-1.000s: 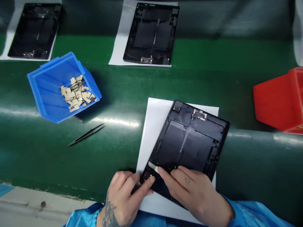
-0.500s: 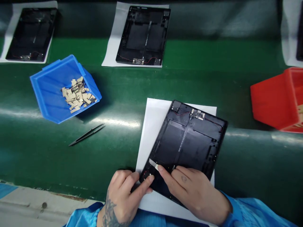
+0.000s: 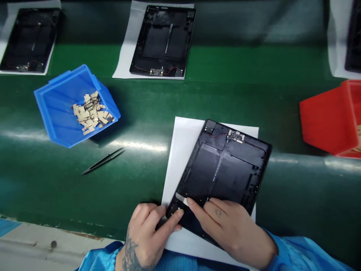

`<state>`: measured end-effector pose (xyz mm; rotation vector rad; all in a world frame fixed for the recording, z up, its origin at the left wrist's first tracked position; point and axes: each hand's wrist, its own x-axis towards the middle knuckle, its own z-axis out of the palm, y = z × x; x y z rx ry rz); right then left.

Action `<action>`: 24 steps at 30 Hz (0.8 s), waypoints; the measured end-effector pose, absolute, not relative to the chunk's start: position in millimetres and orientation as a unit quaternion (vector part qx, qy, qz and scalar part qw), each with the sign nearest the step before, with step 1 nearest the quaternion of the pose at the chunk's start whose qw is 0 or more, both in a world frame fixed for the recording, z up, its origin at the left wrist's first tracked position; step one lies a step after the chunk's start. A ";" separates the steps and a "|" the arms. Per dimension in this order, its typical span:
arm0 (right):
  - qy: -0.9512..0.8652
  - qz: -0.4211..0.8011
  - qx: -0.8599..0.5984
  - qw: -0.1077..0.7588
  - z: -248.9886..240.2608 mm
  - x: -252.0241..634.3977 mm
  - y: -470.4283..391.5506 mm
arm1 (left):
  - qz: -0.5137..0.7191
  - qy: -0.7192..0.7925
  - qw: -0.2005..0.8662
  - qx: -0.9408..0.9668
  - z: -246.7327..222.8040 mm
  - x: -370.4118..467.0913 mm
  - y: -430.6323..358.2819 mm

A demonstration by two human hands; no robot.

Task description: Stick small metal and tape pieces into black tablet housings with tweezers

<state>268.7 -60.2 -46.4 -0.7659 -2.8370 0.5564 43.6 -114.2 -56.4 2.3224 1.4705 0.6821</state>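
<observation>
A black tablet back shell (image 3: 194,165) lies slanted on a white sheet (image 3: 180,135) in front of me, its inside facing up. A small circuit board (image 3: 235,136) and thin red wires show at its far end. My left hand (image 3: 153,229) grips the near left corner, with thumb and index finger at the edge by a small dark round part. My right hand (image 3: 225,224) rests over the near end, its fingertips on a small pale strip (image 3: 181,198) held low at the shell's left side. The thumb is hidden beneath the hand.
A blue bin (image 3: 53,116) with many small beige pieces stands at left, black tweezers (image 3: 103,161) below it. A red bin (image 3: 327,116) is at right. Along the back, more black shells (image 3: 162,41) lie on white sheets.
The pale strip's free end has moved slightly left and down toward the shell's corner. The back row of shells has shifted left. My left hand stays in place.
</observation>
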 end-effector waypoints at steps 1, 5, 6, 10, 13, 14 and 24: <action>-0.946 0.185 -0.257 0.075 -46.6 268.6 -60.5 | 0.237 0.514 0.154 0.810 -55.8 43.7 -114.1; -0.945 0.175 -0.265 0.074 -46.4 267.6 -61.3 | 0.234 0.518 0.150 0.809 -54.2 44.3 -113.6; -0.945 0.172 -0.268 0.073 -46.2 267.3 -61.4 | 0.233 0.520 0.148 0.808 -54.2 44.5 -113.6; -0.946 0.152 -0.275 0.077 -45.9 266.2 -61.8 | 0.232 0.526 0.145 0.806 -56.1 44.9 -114.6; -0.947 0.147 -0.277 0.072 -46.5 266.9 -62.0 | 0.235 0.523 0.146 0.806 -57.8 44.7 -115.4; -0.947 0.151 -0.274 0.069 -46.8 267.4 -61.9 | 0.236 0.521 0.149 0.807 -58.1 44.5 -115.6; -0.945 0.175 -0.270 0.052 -47.1 269.8 -59.6 | 0.230 0.525 0.146 0.806 -57.5 44.1 -115.4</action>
